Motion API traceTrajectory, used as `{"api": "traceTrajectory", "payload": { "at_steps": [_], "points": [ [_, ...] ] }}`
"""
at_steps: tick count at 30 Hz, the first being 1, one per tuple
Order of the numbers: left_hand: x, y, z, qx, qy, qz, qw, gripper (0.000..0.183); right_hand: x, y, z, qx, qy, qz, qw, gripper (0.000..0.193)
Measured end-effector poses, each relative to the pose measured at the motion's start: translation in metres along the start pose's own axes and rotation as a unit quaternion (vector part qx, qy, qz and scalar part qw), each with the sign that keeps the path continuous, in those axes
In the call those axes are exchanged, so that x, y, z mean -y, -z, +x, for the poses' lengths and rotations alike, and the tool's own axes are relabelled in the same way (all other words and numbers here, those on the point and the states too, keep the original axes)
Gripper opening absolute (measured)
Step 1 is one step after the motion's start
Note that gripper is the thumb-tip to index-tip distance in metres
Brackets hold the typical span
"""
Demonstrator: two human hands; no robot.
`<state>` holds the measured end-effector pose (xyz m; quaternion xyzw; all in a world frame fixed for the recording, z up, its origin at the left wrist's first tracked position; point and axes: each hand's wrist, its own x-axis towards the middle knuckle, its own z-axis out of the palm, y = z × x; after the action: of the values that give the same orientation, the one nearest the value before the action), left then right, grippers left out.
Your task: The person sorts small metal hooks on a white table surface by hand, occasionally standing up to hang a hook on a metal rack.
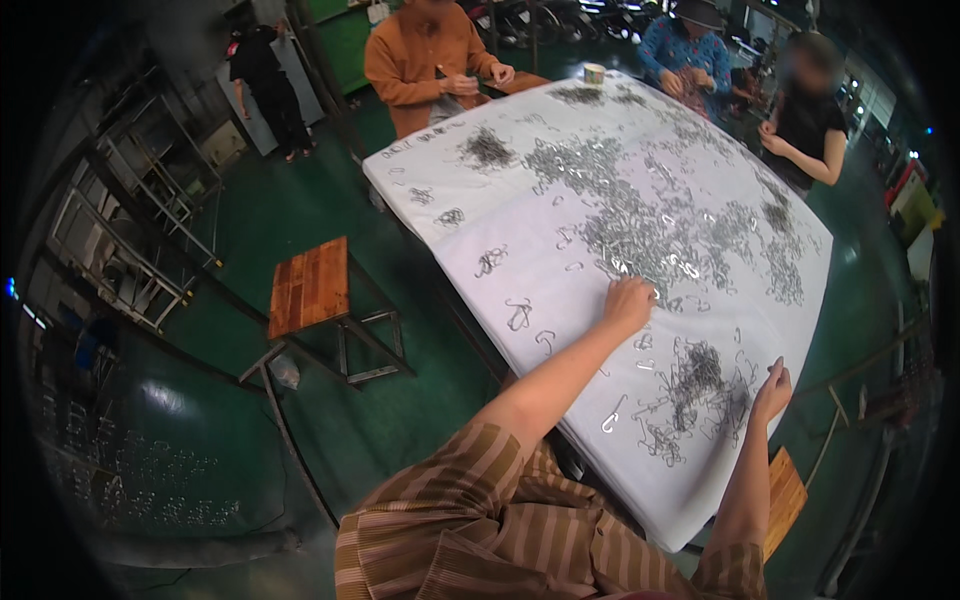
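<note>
presently leaning over a white-covered surface (550,300) in brown striped clothing (440,500), with both arms stretched forward. reaching with the left hand (629,303) to the near edge of the wide middle spread of metal hooks (640,225), fingers bent and bunched downward at the hooks; cannot tell whether pinching one, given the poor view of the tips. holding the right hand (772,392) nearer and farther right, by the right edge of the surface, just right of a tangled near heap of hooks (697,368), thumb and forefinger close together and pointing away; cannot tell whether gripping anything small between them. to the left of that heap, can see a single pale hook (611,415) lying apart, and along the left side, small hook clusters (491,261) spaced well apart. farther off on the left, can make out a dense dark heap (488,148), and at the far edge, a small cup (594,73). facing, across the surface, a person in orange (425,60) at the far left, a person in a blue patterned top (655,50) at the far end and a person in black (812,125) at the far right. beside the surface on the left, can see a wooden-topped stool (308,287) on the green floor (230,350).
</note>
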<state>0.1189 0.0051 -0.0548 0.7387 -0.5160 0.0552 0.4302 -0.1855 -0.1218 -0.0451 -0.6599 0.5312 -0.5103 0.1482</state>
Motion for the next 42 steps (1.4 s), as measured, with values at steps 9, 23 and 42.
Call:
{"api": "traceTrajectory", "payload": {
  "at_steps": [9, 23, 42],
  "points": [
    [-0.039, 0.077, -0.008, 0.153, -0.035, -0.180, 0.971, 0.011, 0.111, -0.054, -0.061, 0.307, 0.077, 0.175, 0.932, 0.027],
    [-0.029, 0.089, -0.034, 0.154, 0.077, -0.396, 0.902, 0.007, 0.152, -0.053, -0.086, 0.535, -0.287, 0.446, 0.658, 0.014],
    [0.010, 0.092, -0.047, 0.035, 0.260, -0.762, 0.592, 0.007, 0.217, -0.113, -0.134, 0.352, -0.268, 0.520, 0.730, 0.011]
  ]
}}
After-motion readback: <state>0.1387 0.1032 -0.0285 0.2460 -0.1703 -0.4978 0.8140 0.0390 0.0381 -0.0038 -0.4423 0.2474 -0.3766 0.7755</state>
